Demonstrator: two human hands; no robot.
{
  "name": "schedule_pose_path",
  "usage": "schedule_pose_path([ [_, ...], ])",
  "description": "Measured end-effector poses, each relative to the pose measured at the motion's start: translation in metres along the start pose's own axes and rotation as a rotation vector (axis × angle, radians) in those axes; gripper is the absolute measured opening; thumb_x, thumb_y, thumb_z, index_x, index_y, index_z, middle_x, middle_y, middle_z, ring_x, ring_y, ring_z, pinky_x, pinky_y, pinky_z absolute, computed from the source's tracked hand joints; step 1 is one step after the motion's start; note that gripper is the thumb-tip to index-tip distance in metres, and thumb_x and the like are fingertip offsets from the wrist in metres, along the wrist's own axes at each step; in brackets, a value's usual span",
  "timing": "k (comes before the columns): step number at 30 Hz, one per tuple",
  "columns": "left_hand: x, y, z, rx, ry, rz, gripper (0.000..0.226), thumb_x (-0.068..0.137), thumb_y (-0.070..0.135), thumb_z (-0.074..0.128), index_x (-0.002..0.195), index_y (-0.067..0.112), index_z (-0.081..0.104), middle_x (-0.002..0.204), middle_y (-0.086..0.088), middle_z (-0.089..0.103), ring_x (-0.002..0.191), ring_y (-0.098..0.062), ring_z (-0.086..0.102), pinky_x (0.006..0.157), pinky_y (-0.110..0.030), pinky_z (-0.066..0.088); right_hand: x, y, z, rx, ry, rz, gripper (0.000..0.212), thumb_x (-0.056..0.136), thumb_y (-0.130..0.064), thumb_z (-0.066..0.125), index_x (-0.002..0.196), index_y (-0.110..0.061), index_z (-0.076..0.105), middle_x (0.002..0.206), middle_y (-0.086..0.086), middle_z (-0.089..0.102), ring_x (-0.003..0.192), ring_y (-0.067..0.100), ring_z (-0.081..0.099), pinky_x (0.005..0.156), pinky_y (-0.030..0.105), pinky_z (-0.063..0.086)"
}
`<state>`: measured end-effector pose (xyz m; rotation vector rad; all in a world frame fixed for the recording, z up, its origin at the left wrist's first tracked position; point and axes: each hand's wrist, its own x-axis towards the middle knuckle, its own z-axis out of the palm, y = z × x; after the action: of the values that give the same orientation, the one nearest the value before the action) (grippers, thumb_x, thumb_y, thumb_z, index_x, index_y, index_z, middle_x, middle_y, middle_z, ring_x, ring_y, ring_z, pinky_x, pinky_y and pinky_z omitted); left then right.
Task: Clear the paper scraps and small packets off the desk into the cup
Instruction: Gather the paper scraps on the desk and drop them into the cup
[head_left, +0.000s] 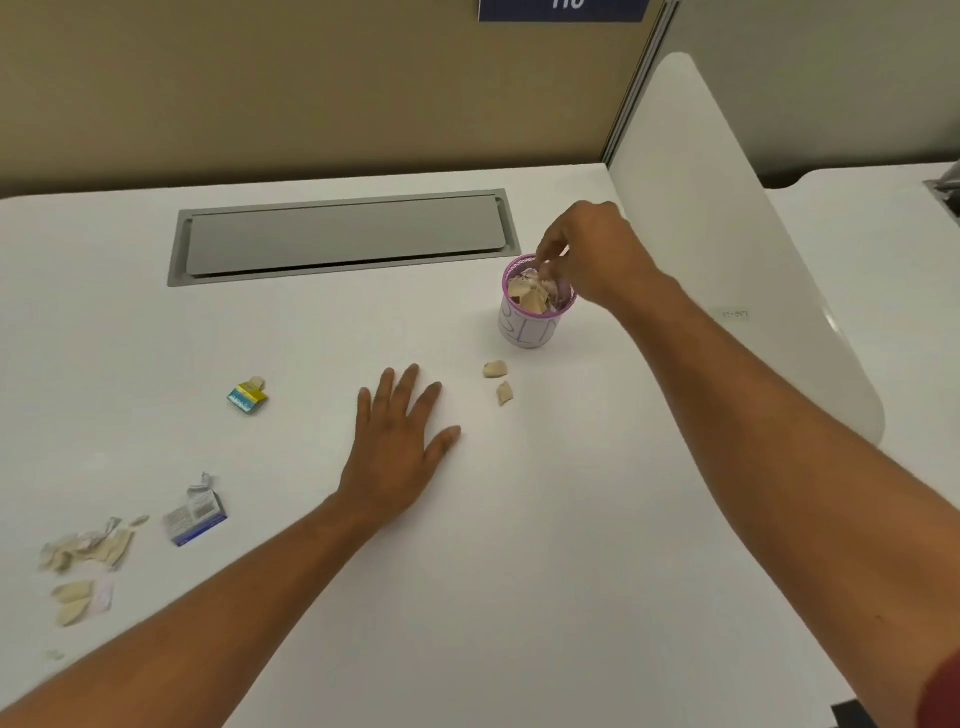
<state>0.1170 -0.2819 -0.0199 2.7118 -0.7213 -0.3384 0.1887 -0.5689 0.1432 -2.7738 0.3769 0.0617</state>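
Note:
A small white cup (530, 325) with a pink mesh rim stands right of centre on the white desk (571, 519), stuffed with beige paper scraps. My right hand (592, 254) hovers over its mouth, fingertips pinched down among the scraps; whether it holds one I cannot tell. My left hand (400, 447) lies flat on the desk, fingers spread, holding nothing. Two beige scraps (496, 370) (504, 392) lie just in front of the cup. A yellow and blue packet (248, 397) lies to the left. A torn blue and white packet (195, 514) and a pile of scraps (85, 551) sit near the left edge.
A grey cable hatch (343, 236) is set into the desk at the back. A tan partition wall stands behind it. A white divider panel (727, 234) rises on the right, close to the cup. More scraps (78, 603) lie at the front left.

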Motion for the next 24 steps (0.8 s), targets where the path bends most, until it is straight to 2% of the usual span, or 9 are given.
schedule_pose_path([
  [3, -0.008, -0.009, 0.013, 0.076, 0.022, 0.071, 0.08, 0.105, 0.071, 0.014, 0.17, 0.026, 0.016, 0.18, -0.002, 0.001, 0.166, -0.03, -0.005, 0.134, -0.055, 0.002, 0.0, -0.004, 0.007, -0.074, -0.096, 0.024, 0.025, 0.071, -0.01, 0.09, 0.094, -0.015, 0.082, 0.101, 0.011, 0.076, 0.089, 0.029, 0.071, 0.074, 0.03, 0.055],
  [7, -0.009, -0.011, 0.018, 0.107, 0.071, 0.078, 0.075, 0.108, 0.069, 0.016, 0.171, 0.028, 0.013, 0.18, -0.001, 0.001, 0.167, -0.027, -0.005, 0.134, -0.054, 0.003, -0.006, -0.006, 0.03, -0.159, -0.107, -0.021, 0.02, 0.081, -0.011, 0.08, 0.101, -0.009, 0.08, 0.109, 0.017, 0.072, 0.096, 0.034, 0.07, 0.088, 0.041, 0.06],
  [9, -0.009, -0.011, 0.02, 0.106, 0.083, 0.085, 0.074, 0.108, 0.069, 0.018, 0.171, 0.028, 0.013, 0.18, -0.001, 0.001, 0.167, -0.027, -0.005, 0.134, -0.054, 0.003, -0.004, -0.003, 0.031, -0.159, -0.099, -0.024, 0.023, 0.082, -0.013, 0.08, 0.104, -0.009, 0.079, 0.109, 0.016, 0.073, 0.096, 0.033, 0.07, 0.088, 0.04, 0.06],
  [11, -0.009, -0.011, 0.021, 0.12, 0.088, 0.092, 0.075, 0.108, 0.07, 0.018, 0.171, 0.029, 0.012, 0.18, 0.0, 0.0, 0.167, -0.027, -0.006, 0.134, -0.053, 0.003, -0.006, 0.001, 0.025, -0.102, -0.019, -0.005, 0.023, 0.08, -0.014, 0.082, 0.104, -0.013, 0.081, 0.105, 0.013, 0.075, 0.093, 0.031, 0.07, 0.085, 0.037, 0.06],
  [14, -0.009, -0.011, 0.021, 0.14, 0.103, 0.094, 0.077, 0.107, 0.071, 0.02, 0.171, 0.028, 0.011, 0.18, -0.001, 0.001, 0.167, -0.027, -0.004, 0.134, -0.054, 0.003, -0.037, -0.002, 0.022, 0.118, 0.262, -0.105, 0.01, 0.081, -0.012, 0.076, 0.091, -0.014, 0.079, 0.091, 0.008, 0.072, 0.083, 0.023, 0.066, 0.077, 0.035, 0.055],
  [16, -0.009, -0.01, 0.022, 0.146, 0.117, 0.095, 0.078, 0.107, 0.071, 0.022, 0.171, 0.028, 0.012, 0.18, -0.002, 0.003, 0.167, -0.028, -0.003, 0.134, -0.054, 0.004, -0.072, -0.01, 0.038, 0.237, 0.257, -0.232, 0.005, 0.082, -0.011, 0.077, 0.087, -0.011, 0.077, 0.087, 0.006, 0.073, 0.078, 0.018, 0.063, 0.075, 0.032, 0.051],
  [20, -0.008, -0.01, 0.022, 0.149, 0.13, 0.1, 0.078, 0.107, 0.071, 0.023, 0.17, 0.026, 0.015, 0.18, -0.004, 0.008, 0.167, -0.03, 0.001, 0.134, -0.055, 0.007, -0.102, -0.005, 0.088, 0.15, -0.109, -0.256, 0.03, 0.09, -0.011, 0.075, 0.12, -0.009, 0.073, 0.12, 0.005, 0.072, 0.108, 0.024, 0.066, 0.093, 0.028, 0.048],
  [22, -0.008, -0.01, 0.022, 0.15, 0.127, 0.103, 0.078, 0.107, 0.071, 0.023, 0.17, 0.025, 0.016, 0.18, -0.005, 0.008, 0.167, -0.03, 0.001, 0.134, -0.056, 0.007, -0.102, -0.001, 0.106, 0.046, -0.173, -0.297, 0.046, 0.093, -0.006, 0.07, 0.139, -0.014, 0.062, 0.144, 0.005, 0.059, 0.128, 0.026, 0.055, 0.106, 0.03, 0.043],
  [24, -0.009, -0.009, 0.021, 0.158, 0.124, 0.103, 0.079, 0.107, 0.071, 0.022, 0.17, 0.024, 0.016, 0.18, -0.006, 0.007, 0.167, -0.031, 0.001, 0.134, -0.056, 0.007, -0.1, -0.001, 0.117, -0.029, -0.189, -0.328, 0.055, 0.096, -0.002, 0.064, 0.147, -0.02, 0.054, 0.157, 0.004, 0.046, 0.135, 0.026, 0.046, 0.11, 0.033, 0.041],
])
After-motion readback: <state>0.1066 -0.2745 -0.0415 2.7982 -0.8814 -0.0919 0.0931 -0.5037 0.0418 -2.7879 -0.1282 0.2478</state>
